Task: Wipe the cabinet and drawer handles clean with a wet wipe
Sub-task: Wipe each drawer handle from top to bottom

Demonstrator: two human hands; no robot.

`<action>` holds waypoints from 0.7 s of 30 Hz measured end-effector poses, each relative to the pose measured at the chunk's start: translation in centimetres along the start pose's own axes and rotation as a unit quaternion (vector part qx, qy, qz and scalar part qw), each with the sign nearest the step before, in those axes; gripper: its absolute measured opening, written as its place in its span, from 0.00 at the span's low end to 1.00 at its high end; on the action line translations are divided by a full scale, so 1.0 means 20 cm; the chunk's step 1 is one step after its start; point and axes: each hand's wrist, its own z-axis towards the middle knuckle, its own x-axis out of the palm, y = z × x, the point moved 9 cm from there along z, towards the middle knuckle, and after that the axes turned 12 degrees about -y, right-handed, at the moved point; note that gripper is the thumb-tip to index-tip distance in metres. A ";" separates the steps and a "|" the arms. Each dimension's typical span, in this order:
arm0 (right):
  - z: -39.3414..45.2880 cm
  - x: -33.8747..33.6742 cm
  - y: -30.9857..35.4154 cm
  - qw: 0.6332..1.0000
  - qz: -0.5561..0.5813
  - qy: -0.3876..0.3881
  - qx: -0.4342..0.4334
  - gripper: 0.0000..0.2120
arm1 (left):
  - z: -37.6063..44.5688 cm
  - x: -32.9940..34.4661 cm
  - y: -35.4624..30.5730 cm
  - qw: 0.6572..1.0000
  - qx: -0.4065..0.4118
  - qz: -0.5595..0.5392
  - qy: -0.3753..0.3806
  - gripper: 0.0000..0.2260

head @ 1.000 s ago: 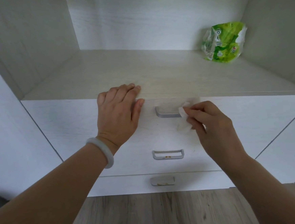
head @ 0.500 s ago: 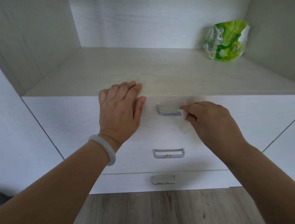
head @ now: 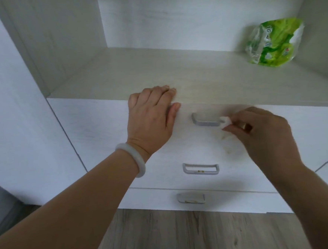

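Left hand is laid flat at the front edge of the shelf, fingers straight over the lip, thumb pressed on the face of the top drawer; nothing is held in it, the grip being relaxed and flat; a pale bangle is worn on that wrist. Right hand is seen from the back, fingers curled, its grip pinched on a white wet wipe; the wipe is bunched at the fingertips and pressed against the right end of the top drawer handle; more of the wipe appears to hang below the fingers against the drawer face, though blurred and hard to separate from the white front. Top handle is a grey bar, its left and middle parts uncovered; the middle drawer handle is set below it, untouched, with a small yellowish mark seen inside its recess; the bottom drawer handle is lower again, well apart from both hands. A green and white wipes packet is stood at the back right of the shelf, near the side wall, well apart from the hands. Wood-grain floor is seen below the drawers, between the two forearms.
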 end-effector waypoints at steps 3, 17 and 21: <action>0.01 0.08 0.12 1.000 -0.008 0.004 -0.015 0.07 | -0.01 0.00 0.01 1.000 -0.004 0.003 0.000 0.15; 0.00 0.10 0.16 0.999 0.019 -0.010 0.025 0.06 | -0.01 0.00 0.01 1.000 -0.005 -0.009 -0.005 0.16; 0.07 0.19 0.27 0.995 0.068 -0.029 0.065 0.07 | -0.01 0.00 0.01 1.000 -0.003 -0.008 0.007 0.15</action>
